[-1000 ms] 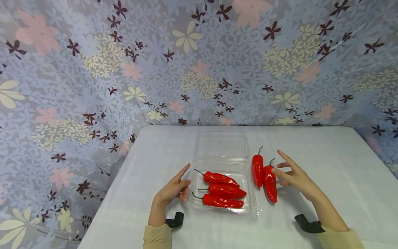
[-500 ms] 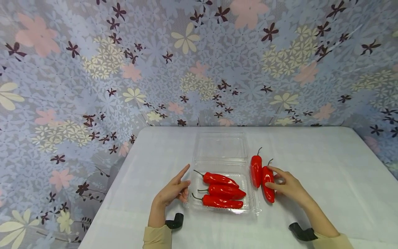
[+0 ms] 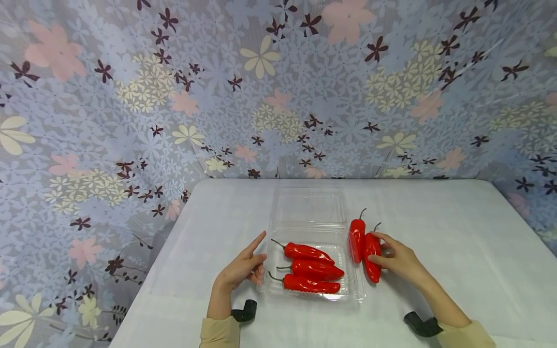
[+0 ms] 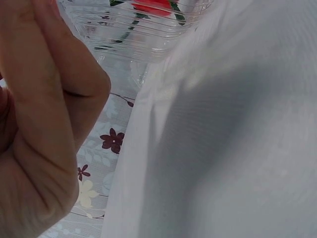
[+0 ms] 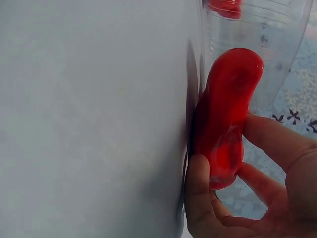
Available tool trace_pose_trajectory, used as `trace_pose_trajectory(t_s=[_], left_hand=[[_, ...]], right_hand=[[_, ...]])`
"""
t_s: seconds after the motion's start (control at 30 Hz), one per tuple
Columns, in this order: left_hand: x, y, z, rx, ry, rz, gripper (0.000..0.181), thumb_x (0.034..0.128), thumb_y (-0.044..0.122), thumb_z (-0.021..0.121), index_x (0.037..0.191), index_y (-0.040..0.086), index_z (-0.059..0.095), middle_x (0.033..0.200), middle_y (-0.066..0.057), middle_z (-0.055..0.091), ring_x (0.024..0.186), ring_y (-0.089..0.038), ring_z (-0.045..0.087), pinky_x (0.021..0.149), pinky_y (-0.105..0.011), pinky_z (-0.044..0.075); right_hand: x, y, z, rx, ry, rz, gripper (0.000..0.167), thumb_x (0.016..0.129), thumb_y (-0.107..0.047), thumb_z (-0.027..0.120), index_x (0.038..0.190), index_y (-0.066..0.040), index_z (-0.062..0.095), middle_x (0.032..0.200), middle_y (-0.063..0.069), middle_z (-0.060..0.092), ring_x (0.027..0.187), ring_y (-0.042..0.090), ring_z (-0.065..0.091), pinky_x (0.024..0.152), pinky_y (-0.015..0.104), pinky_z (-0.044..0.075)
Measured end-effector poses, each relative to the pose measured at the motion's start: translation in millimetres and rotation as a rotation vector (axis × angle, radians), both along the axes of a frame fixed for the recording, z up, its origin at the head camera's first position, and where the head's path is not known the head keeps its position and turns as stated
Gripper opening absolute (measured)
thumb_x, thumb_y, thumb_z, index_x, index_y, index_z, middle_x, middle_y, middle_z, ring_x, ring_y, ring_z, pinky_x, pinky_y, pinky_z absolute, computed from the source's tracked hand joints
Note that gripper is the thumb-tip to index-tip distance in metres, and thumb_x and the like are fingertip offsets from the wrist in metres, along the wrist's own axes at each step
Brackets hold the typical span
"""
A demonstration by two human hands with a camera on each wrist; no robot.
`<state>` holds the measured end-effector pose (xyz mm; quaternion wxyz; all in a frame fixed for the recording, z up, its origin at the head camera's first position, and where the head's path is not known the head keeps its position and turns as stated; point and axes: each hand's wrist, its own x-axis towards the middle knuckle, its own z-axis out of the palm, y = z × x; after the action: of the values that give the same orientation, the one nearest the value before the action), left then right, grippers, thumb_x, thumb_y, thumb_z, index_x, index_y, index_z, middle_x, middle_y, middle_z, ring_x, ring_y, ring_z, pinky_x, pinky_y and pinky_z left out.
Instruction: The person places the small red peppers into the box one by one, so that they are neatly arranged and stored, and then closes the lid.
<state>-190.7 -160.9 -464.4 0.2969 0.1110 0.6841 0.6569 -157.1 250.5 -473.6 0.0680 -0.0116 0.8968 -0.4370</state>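
Beside the container's right wall, my right hand pinches a red chili pepper between thumb and fingers. In the right wrist view this pepper stands close to the white surface, its rounded tip away from the palm. A second loose red pepper lies just left of it, stem pointing away. Three more red peppers lie crosswise in the clear plastic container. At the container's left edge rests my left hand, index finger extended and thumb at the rim; its lower fingers are bent and partly hidden.
The container's clear hinged lid lies folded back behind it. A white-covered table extends on both sides. Behind rises a flower-patterned cloth. Black wrist cameras sit below both hands.
My right hand has come left and down onto the nearer loose pepper and now pinches it, shifting it slightly left. The left hand stays at the container's edge.
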Motion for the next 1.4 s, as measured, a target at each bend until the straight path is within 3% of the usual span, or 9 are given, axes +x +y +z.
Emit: trace_pose_trajectory(t_s=[0.3, 0.6, 0.83, 0.97, 1.13, 1.4], left_hand=[[0.9, 0.7, 0.6, 0.002, -0.002, 0.011, 0.066, 0.0991, 0.011, 0.048, 0.153, 0.023, 0.011, 0.059, -0.003, 0.047, 0.045, -0.010, 0.048, 0.046, -0.027, 0.054], [0.6, -0.1, 0.5, 0.003, -0.009, 0.015, 0.065, 0.0991, 0.011, 0.048, 0.153, 0.026, 0.014, 0.058, -0.004, 0.047, 0.045, -0.010, 0.049, 0.046, -0.027, 0.054], [0.1, 0.8, 1.7, -0.002, -0.005, 0.018, 0.065, 0.0990, 0.011, 0.048, 0.153, 0.025, 0.014, 0.057, -0.003, 0.047, 0.043, -0.010, 0.049, 0.046, -0.026, 0.054], [0.3, 0.8, 1.0, 0.000, -0.009, 0.020, 0.065, 0.0990, 0.011, 0.048, 0.153, 0.025, 0.015, 0.057, -0.004, 0.047, 0.044, -0.010, 0.048, 0.045, -0.026, 0.054], [-0.3, 1.0, -0.4, -0.003, -0.010, 0.016, 0.065, 0.0988, 0.011, 0.048, 0.153, 0.025, 0.015, 0.058, -0.003, 0.046, 0.044, -0.009, 0.048, 0.045, -0.026, 0.053], [-0.6, 0.6, 0.3, 0.009, 0.000, 0.007, 0.066, 0.0988, 0.011, 0.048, 0.153, 0.024, 0.013, 0.058, -0.003, 0.046, 0.044, -0.009, 0.048, 0.045, -0.026, 0.053]], right_hand=[[-4.0, -3.8, 3.7, 0.025, 0.022, 0.056, 0.071, 0.081, -0.021, 0.075, 0.138, -0.001, 0.039, 0.108, 0.025, 0.052, 0.089, 0.033, 0.058, 0.060, 0.034, 0.058], [-8.0, 0.9, 4.9, -0.039, -0.030, 0.002, 0.073, 0.083, -0.023, 0.074, 0.142, -0.004, 0.035, 0.116, 0.030, 0.048, 0.095, 0.040, 0.056, 0.063, 0.038, 0.058], [-21.7, 16.7, 37.1, -0.084, 0.067, -0.024, 0.075, 0.087, -0.027, 0.070, 0.147, -0.007, 0.029, 0.124, 0.032, 0.042, 0.099, 0.046, 0.052, 0.072, 0.048, 0.056], [-31.1, 19.8, 59.2, -0.132, 0.127, 0.009, 0.073, 0.089, -0.025, 0.068, 0.148, -0.010, 0.028, 0.127, 0.031, 0.040, 0.097, 0.043, 0.054, 0.072, 0.046, 0.056], [-43.7, 9.7, 81.4, -0.218, 0.175, 0.106, 0.068, 0.090, -0.019, 0.066, 0.148, -0.015, 0.031, 0.131, 0.025, 0.039, 0.100, 0.041, 0.051, 0.071, 0.039, 0.055], [-61.9, -28.8, 102.2, -0.340, 0.147, 0.441, 0.064, 0.088, -0.009, 0.066, 0.145, -0.014, 0.038, 0.133, 0.013, 0.044, 0.103, 0.035, 0.050, 0.077, 0.038, 0.055]])
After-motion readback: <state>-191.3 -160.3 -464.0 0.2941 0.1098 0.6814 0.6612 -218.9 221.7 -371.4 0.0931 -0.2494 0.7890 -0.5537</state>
